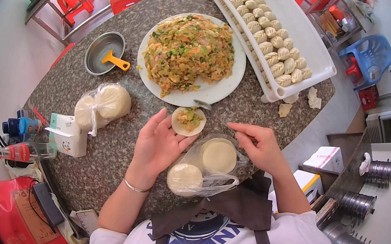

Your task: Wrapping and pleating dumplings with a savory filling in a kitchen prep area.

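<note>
On the fingers of my left hand (pixel 160 139), palm up, rests a round dough wrapper (pixel 197 129) topped with chopped vegetable filling (pixel 188 119). My right hand (pixel 258 144) pinches the thin handle of a metal spoon (pixel 203 104), whose bowl is by the near rim of the big plate. That white plate (pixel 142 80) carries a large mound of the same filling (pixel 190 53). Between my hands, nearer my body, a clear plastic bag (pixel 218 186) holds two stacks of round wrappers (pixel 219 155). Rows of pleated dumplings (pixel 269 32) fill much of a white plastic tray (pixel 315 53) at the upper right.
Left of the plate is a metal bowl (pixel 93 54) with a yellow-handled scraper (pixel 117 61). A tied bag of wrappers (pixel 117 101) and a tissue pack (pixel 76 142) lie at the left. Dough scraps (pixel 285 110) lie beside the tray. A glass bottle (pixel 33 152) is near the left edge.
</note>
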Tool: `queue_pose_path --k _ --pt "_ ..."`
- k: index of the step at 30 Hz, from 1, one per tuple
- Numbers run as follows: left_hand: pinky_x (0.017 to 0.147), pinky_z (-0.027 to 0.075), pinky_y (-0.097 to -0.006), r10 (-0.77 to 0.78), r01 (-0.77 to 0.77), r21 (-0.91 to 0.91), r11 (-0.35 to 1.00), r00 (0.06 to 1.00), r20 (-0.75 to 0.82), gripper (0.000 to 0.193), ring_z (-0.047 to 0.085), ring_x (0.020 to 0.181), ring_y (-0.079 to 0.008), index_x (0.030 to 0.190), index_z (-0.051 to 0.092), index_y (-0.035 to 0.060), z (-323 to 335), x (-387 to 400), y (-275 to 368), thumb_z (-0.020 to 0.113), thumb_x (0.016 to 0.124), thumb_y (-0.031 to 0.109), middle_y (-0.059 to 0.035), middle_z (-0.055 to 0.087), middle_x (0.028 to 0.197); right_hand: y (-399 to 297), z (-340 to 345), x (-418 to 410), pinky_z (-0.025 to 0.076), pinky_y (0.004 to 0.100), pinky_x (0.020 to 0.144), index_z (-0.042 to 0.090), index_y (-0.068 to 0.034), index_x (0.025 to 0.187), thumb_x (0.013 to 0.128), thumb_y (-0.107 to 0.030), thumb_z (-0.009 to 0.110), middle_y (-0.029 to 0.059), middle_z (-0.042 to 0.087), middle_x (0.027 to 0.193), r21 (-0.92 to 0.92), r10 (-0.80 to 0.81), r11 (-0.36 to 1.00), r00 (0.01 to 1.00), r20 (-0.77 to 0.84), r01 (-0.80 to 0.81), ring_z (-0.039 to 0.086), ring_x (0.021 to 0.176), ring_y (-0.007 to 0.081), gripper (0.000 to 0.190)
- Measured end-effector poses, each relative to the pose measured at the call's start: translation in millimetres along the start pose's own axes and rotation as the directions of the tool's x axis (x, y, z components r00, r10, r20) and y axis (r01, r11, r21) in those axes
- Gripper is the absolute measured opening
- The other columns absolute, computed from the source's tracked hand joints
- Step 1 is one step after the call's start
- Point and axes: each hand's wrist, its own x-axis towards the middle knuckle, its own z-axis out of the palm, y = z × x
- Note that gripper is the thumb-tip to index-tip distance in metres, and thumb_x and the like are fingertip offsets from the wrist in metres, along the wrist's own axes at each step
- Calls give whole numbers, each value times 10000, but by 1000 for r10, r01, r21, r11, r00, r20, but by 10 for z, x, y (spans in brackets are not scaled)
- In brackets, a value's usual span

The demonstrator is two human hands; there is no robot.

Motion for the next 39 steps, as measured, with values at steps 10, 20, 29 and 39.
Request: queue_pose_path --k 10,20,29,39 --pt "1069 367 -467 -17 15 43 999 998 56 536 448 1270 -337 1350 363 -60 -3 -44 13 416 981 325 -219 434 1380 -130 -52 -30 505 317 670 650 -44 1138 858 -75 581 163 673 864 -22 14 1000 991 136 -11 644 702 228 291" --pt "912 508 -276 449 -473 538 697 874 187 622 578 1103 -182 1400 328 -20 264 -207 51 611 846 -27 -130 532 1276 106 114 273 464 295 645 665 -59 1101 816 -55 647 88 587 839 -275 -131 958 978 -162 83 565 678 173 286" --pt "845 524 -275 449 -554 743 375 810 378 502 568 1102 -186 1313 466 -31 181 -244 -163 630 840 -12 -136 489 1316 -229 391 245 503 300 771 698 -31 970 789 -113 728 106 661 947 338 -246 896 955 -164 289 645 879 203 201" --pt "839 533 -314 521 -665 727 -171 565 640 235 658 982 -254 1024 690 23 228 -266 -202 687 794 -26 -193 638 1126 -304 356 265 494 288 756 681 -21 944 814 -116 715 92 671 877 476 -36 877 995 -88 74 635 832 171 164"
